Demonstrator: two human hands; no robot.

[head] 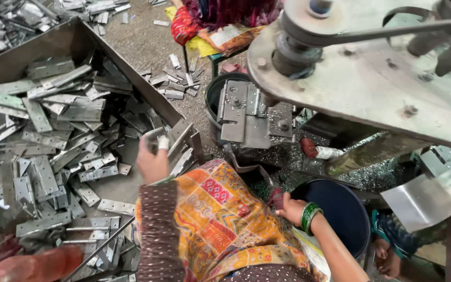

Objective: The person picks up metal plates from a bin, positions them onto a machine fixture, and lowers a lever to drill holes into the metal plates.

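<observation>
My left hand (151, 162) reaches over the edge of a large metal tray (74, 36) and is closed on a grey metal hinge plate (158, 137), which is blurred. The tray is piled with several similar flat hinge plates (53, 136). My right hand (289, 209), with green bangles on the wrist, is curled around a small dark red thing (276, 198) beside the rim of a dark blue bucket (340, 209). What that thing is I cannot tell. My lap, between the hands, is covered in orange patterned cloth.
A press machine with a grey metal die block (249, 115) stands ahead, under a large steel plate with a pulley and belt (309, 36). Metal chips lie around its base. Loose hinge plates (176, 78) litter the floor. Another person in bright cloth (210, 21) sits beyond.
</observation>
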